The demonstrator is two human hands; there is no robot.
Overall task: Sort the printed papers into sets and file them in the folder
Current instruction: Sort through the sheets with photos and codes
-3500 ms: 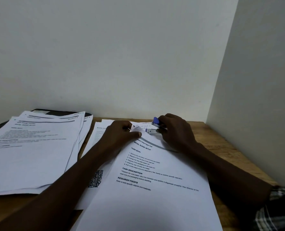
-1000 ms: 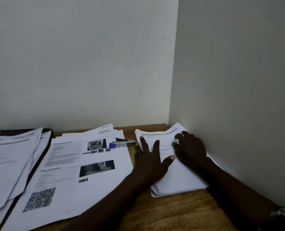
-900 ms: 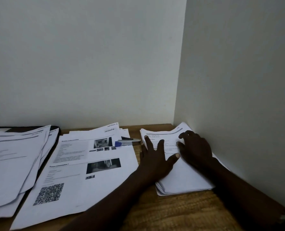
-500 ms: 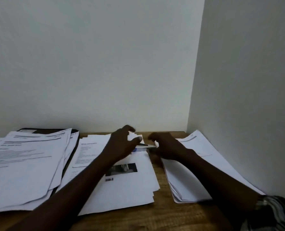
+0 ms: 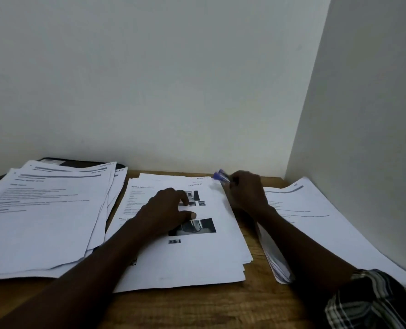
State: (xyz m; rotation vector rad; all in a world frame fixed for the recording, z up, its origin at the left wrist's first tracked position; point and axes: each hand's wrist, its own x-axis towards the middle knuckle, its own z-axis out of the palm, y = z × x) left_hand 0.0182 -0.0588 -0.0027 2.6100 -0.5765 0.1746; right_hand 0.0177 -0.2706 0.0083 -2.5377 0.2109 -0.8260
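— What lies where on the table (image 5: 197, 309)?
— Three paper stacks: left stack (image 5: 42, 214) atop the folder (image 5: 78, 163), middle stack (image 5: 197, 257) beside it, right stack (image 5: 316, 214) against the side wall (image 5: 375, 115).

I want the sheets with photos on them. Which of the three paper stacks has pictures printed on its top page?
The middle stack, under the left hand: its top page carries dark photos. The left stack and the right stack show only text.
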